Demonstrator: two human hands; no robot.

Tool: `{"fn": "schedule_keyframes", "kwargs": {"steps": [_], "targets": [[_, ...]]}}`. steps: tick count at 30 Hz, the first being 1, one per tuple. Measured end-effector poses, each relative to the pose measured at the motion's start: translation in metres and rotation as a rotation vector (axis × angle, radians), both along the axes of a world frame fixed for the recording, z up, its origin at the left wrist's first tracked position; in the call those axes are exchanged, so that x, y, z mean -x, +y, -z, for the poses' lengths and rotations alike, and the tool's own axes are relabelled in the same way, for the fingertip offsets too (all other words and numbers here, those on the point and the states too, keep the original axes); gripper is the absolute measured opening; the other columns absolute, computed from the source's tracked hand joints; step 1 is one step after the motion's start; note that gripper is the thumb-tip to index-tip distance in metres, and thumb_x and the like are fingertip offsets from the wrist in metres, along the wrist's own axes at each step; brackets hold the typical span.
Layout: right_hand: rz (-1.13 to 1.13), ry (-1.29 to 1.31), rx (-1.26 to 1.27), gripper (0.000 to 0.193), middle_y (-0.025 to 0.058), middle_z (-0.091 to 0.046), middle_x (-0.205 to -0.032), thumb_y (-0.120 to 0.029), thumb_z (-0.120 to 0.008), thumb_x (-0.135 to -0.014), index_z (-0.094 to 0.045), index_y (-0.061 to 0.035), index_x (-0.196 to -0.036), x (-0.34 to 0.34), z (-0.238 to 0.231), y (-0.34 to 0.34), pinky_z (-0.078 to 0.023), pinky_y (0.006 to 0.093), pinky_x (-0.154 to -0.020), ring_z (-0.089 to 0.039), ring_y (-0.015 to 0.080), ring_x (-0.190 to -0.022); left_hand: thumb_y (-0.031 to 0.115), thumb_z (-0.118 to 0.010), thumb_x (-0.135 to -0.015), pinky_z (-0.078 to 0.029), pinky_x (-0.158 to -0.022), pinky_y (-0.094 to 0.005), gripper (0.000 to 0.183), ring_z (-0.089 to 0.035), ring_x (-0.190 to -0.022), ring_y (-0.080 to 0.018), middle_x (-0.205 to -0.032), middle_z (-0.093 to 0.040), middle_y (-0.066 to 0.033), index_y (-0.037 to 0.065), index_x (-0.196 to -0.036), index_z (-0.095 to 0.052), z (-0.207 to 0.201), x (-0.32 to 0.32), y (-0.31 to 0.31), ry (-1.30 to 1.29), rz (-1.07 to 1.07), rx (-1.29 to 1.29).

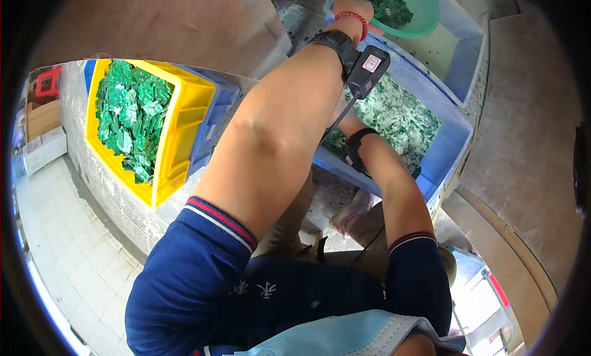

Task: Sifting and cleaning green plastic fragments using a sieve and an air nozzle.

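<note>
At the far end of my outstretched left arm, my left hand (353,11) is closed on the rim of a green plastic basin (425,17). Dark green flat pieces (386,10) lie inside this basin, which is over a pale blue bin (465,66). My right hand (345,117) reaches into the nearer blue bin (448,148), among thin green and whitish flakes (397,119). My left forearm covers its fingers, so their grip is hidden. A black device with a cable (368,71) is strapped to my left wrist, beside a red bead bracelet (352,16).
A yellow crate (175,119) heaped with shiny green pieces (132,116) stands on the left, over a blue crate (215,119). Brown boards (166,23) flank the bins at upper left and at right (523,140). Pale floor tiles (74,245) show at lower left.
</note>
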State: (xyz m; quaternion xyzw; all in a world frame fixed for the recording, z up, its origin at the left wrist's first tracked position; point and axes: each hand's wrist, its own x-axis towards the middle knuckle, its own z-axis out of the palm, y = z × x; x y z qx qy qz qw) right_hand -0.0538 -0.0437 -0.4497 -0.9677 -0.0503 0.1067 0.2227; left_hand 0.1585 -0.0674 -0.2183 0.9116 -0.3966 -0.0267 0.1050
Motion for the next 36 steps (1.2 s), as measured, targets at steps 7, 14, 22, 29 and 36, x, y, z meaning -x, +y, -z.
{"fn": "schedule_keyframes", "kwargs": {"steps": [7, 14, 22, 29, 36], "targets": [[-0.034, -0.077, 0.068, 0.088, 0.0128, -0.033, -0.131, -0.056, -0.071, -0.054, -0.045, -0.0083, -0.123, 0.012, 0.035, 0.007, -0.032, 0.0575, -0.091, -0.022, 0.0356, -0.122, 0.047, -0.07, -0.064, -0.043, -0.048, -0.0323, 0.047, -0.057, -0.052, -0.0238, -0.054, -0.053, -0.0142, 0.006, -0.053, -0.05, -0.002, -0.002, -0.004, -0.144, -0.027, 0.017], [0.164, 0.129, -0.093, 0.096, 0.0201, -0.028, -0.129, -0.047, -0.076, -0.055, -0.03, -0.0099, -0.131, 0.014, -0.004, 0.013, -0.043, 0.043, -0.086, -0.037, 0.04, -0.112, 0.051, -0.071, -0.06, -0.043, -0.048, -0.0352, 0.052, -0.056, -0.052, -0.0272, -0.052, -0.048, -0.0159, 0.005, -0.05, -0.047, 0.004, -0.006, 0.003, -0.116, 0.034, 0.086], [0.076, 0.376, 0.017, 0.09, 0.0245, -0.027, -0.13, -0.042, -0.075, -0.06, -0.031, -0.004, -0.129, 0.021, 0.014, 0.023, -0.042, 0.0415, -0.088, -0.043, 0.0367, -0.111, 0.043, -0.071, -0.065, -0.043, -0.047, -0.0339, 0.046, -0.056, -0.052, -0.0257, -0.054, -0.048, -0.0164, 0.003, -0.053, -0.05, -0.001, 0.0, 0.002, -0.025, 0.034, -0.044], [-0.108, 0.618, 0.233, 0.075, 0.0211, -0.048, -0.111, -0.04, -0.07, -0.066, -0.038, -0.0048, -0.124, 0.023, 0.009, 0.026, -0.047, 0.0393, -0.08, -0.057, 0.0325, -0.092, 0.04, -0.07, -0.068, -0.043, -0.047, -0.0323, 0.046, -0.056, -0.052, -0.0234, -0.053, -0.049, -0.0145, 0.003, -0.052, -0.049, -0.006, 0.001, 0.003, -0.01, 0.017, -0.013], [-0.205, 0.15, -0.081, 0.069, 0.0163, -0.054, -0.102, -0.032, -0.071, -0.061, -0.042, -0.0068, -0.118, 0.03, -0.002, 0.016, -0.048, 0.0398, -0.075, -0.058, 0.0308, -0.089, 0.055, -0.069, -0.061, -0.042, -0.045, -0.0328, 0.058, -0.054, -0.048, -0.0253, -0.05, -0.047, -0.0139, 0.002, -0.05, -0.047, 0.007, -0.007, -0.004, 0.023, -0.012, -0.012]]}}
